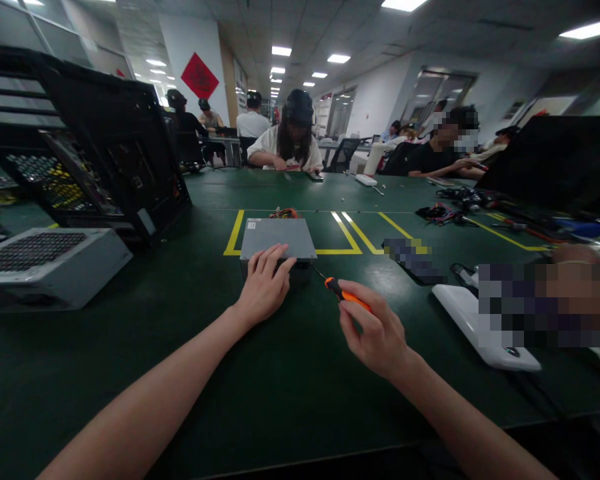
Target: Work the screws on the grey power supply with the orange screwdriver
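In front of me on the green table sits a grey metal computer power supply (280, 233), a white label on its top and coloured cables behind it. My left hand (266, 283) lies over its near top edge with the fingers stretched out on the metal. An orange and black screwdriver (336, 288) is gripped in my right hand (375, 327). Its thin shaft points up and left, with the tip at the near right corner of the power supply. Whether the tip touches a screw I cannot tell.
A black computer case (95, 140) stands at the left, with another grey power supply (45, 267) before it. To the right are a white power bank (485, 327) and bundled cables (440, 212). Yellow tape (340, 252) marks the table (260, 400). Another person (290, 140) sits opposite.
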`<state>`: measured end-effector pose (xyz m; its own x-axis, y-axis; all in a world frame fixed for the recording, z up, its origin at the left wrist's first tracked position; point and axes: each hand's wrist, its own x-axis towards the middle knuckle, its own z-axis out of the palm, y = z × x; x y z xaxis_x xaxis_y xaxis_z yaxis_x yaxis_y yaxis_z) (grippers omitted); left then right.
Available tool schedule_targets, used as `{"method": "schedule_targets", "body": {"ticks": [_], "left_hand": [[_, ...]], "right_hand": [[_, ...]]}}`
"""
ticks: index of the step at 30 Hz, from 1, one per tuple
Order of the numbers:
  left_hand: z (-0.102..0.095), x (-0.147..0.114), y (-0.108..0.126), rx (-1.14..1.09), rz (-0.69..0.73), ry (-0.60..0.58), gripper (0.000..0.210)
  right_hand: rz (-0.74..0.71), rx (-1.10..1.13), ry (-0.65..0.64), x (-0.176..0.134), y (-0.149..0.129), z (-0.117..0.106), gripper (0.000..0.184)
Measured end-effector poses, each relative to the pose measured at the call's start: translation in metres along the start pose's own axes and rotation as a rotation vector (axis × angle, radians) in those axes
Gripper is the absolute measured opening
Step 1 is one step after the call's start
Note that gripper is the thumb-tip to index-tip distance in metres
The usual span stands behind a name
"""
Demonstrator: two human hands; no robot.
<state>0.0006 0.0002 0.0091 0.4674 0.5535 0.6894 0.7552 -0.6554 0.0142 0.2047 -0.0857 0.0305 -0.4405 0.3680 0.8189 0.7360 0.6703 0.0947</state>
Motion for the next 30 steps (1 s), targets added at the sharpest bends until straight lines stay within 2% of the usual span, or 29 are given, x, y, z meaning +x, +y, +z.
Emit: {"method": "schedule_targets", "body": {"ticks": [4,9,16,19,26,30], "left_hand": [[-0.002,0.0,0.0,0.02,0.047,-0.061,0.032],[-0.004,0.0,0.001,0.027,0.089,-0.118,0.03],[-0.001,0.0,0.001,0.029,0.09,-0.124,0.031],[-0.001,0.0,0.001,0.024,0.086,-0.122,0.031],[0.0,0.0,0.002,0.038,0.071,-0.13,0.029],[0.0,0.0,0.002,0.028,0.063,-0.111,0.027]], "right_hand": [[-0.057,-0.017,0.024,-0.003,0.006,0.005,0.038],[-0.047,0.113,-0.016,-0.011,0.004,0.012,0.042],[-0.093,0.023,-0.004,-0.011,0.002,0.012,0.041],[-0.062,0.064,-0.013,-0.009,0.001,0.011,0.042],[-0.032,0.03,0.061,-0.008,0.001,0.009,0.043],[-0.012,-0.022,0.087,-0.008,0.003,0.009,0.038]]}}
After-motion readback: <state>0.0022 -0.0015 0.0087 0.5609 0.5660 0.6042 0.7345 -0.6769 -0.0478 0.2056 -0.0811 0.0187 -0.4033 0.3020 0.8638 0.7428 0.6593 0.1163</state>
